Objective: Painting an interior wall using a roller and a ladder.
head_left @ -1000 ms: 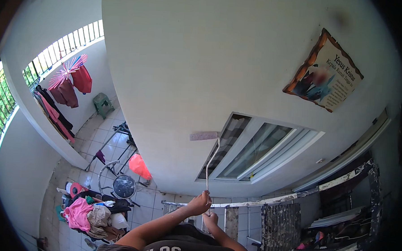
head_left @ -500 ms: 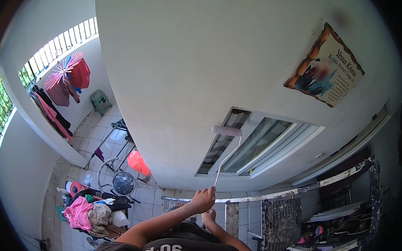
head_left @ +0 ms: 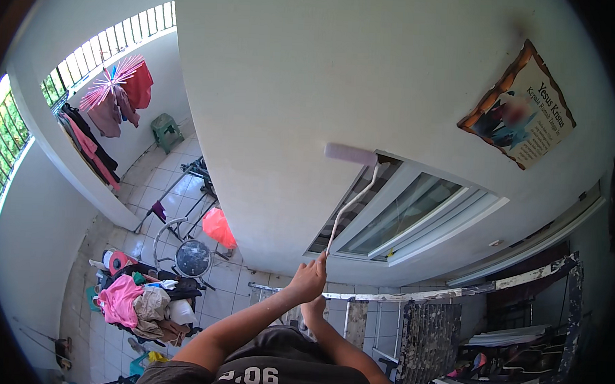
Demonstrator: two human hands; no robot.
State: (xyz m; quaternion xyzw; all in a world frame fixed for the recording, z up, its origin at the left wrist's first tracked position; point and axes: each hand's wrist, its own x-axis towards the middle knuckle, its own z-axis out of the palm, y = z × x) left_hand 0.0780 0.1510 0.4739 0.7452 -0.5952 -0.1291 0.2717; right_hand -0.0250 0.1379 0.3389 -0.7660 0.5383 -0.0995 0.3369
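Observation:
A paint roller (head_left: 350,154) with a pale lilac-white sleeve is raised against the white wall (head_left: 262,121), by the top left corner of the window. Whether the sleeve presses on the wall or sits just off it, I cannot tell. Its bent white rod runs down to my left hand (head_left: 308,278), closed around the grip. Below that, my right hand (head_left: 313,310) is closed too, around the lower part of the roller's handle, which the hands mostly hide.
A white-framed window (head_left: 416,210) is set in the wall, with a burnt-edge plaque (head_left: 524,109) above right. Paint-spattered scaffolding (head_left: 430,341) stands at lower right. A round stool (head_left: 193,258), an orange-red bag (head_left: 219,228) and piled clothes (head_left: 121,299) occupy the left floor.
The roller has gone up the wall, from over the window's left pane to its top left corner. Both hands have risen with it. The whole view has shifted slightly.

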